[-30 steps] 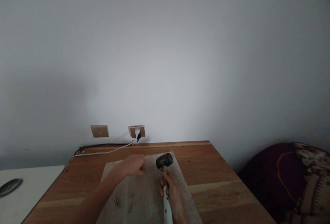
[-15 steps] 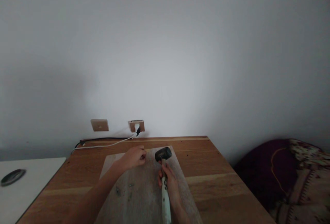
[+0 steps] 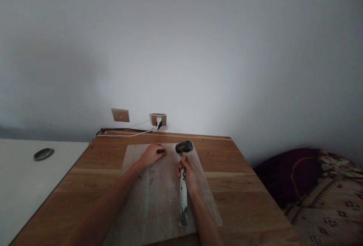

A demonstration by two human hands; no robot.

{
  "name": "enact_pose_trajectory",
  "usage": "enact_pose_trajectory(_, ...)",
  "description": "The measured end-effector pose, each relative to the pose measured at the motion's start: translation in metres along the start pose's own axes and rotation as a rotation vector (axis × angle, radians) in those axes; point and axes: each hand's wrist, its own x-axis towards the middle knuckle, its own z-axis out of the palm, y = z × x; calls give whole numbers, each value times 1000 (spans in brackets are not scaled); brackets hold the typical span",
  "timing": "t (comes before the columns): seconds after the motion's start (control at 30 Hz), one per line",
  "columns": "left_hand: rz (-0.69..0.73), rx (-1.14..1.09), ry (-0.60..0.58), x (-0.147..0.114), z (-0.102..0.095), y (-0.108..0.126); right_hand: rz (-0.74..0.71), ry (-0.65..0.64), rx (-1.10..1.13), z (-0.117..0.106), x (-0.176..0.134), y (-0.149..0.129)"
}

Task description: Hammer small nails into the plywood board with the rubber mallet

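A mallet with a black head (image 3: 184,147) and a worn white handle (image 3: 183,189) is in my right hand (image 3: 189,172). My fingers wrap its handle just below the head. To its left, my left hand (image 3: 153,155) rests over the far part of a pale wooden board (image 3: 167,208), fingers curled together. Whatever they pinch is too small or hidden to make out. Several small metal pieces (image 3: 151,177) lie on the board near my left wrist; their exact kind is unclear.
Under the board is a brown wooden table (image 3: 238,193). Cables (image 3: 130,135) run along its back edge to a wall socket (image 3: 158,119). On the left, a dark oval object (image 3: 43,153) lies on a white surface (image 3: 36,185). Patterned fabric (image 3: 331,208) is at right.
The camera view has tilted down, showing more of the board and the mallet's handle end. Both hands stay over the board, the right still gripping the mallet.
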Motion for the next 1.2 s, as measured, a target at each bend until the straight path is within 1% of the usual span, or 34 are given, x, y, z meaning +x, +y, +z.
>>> enact_pose_trajectory(0.13,-11,-38,15,-1,3,-2,-55,-64,-108,6,-3,-1)
enact_pose_trajectory(0.27,-54,-139,58,-3,6,-5,-22,-143,-182,12,-2,-4)
enact_pose_trajectory(0.4,-27,-188,68,-5,9,-10,-5,-203,-245,18,1,-4)
enact_pose_trajectory(0.53,-13,-197,67,-5,10,-13,-11,-211,-281,25,4,3)
enact_pose_trajectory(0.67,-32,-157,75,-5,8,-11,-12,-220,-319,27,7,8)
enact_pose_trajectory(0.87,-47,-158,83,-6,8,-9,-59,-222,-332,30,4,0)
enact_pose_trajectory(1.03,-17,-164,97,-7,11,-15,-66,-220,-384,34,3,3)
enact_pose_trajectory(1.2,-2,-176,96,-6,14,-22,-72,-210,-391,32,4,8)
